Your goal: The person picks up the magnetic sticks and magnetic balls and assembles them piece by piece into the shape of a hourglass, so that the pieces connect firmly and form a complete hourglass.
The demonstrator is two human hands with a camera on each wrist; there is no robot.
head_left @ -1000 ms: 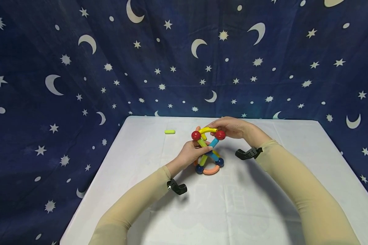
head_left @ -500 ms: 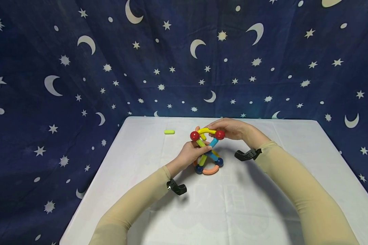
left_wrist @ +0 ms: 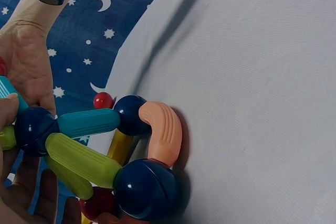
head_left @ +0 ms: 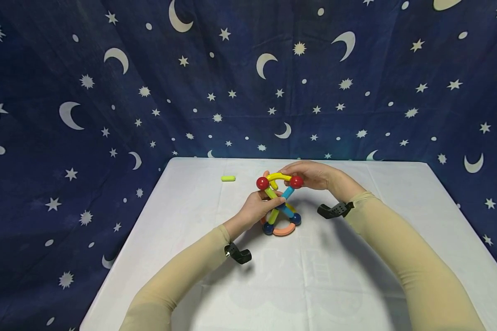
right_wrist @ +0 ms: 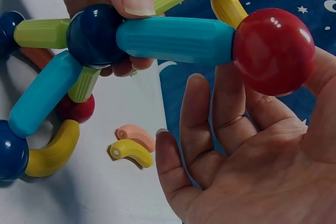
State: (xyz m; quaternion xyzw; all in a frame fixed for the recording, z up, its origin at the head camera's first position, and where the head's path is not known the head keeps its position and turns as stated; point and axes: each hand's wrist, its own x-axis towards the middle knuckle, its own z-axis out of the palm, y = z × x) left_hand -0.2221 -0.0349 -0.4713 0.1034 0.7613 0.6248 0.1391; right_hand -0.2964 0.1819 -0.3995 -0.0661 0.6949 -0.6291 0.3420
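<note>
A building-toy frame of ridged sticks and balls stands on the table in the head view. Its navy balls are low, joined by an orange curved stick; two red balls sit at the top, bridged by a yellow curved stick. My left hand grips the waist, thumb against the central navy ball and green and blue sticks. At the upper right, my right hand holds the yellow curved stick beside the right red ball; its other fingers spread below the blue stick.
A short green stick lies alone on the white-covered table, left of the frame. Loose yellow and orange curved sticks lie together behind it. Dark star-patterned cloth hangs behind the table.
Almost nothing differs. The head view shifts very slightly; both hands keep their places on the frame, with the right hand perhaps a touch lower.
</note>
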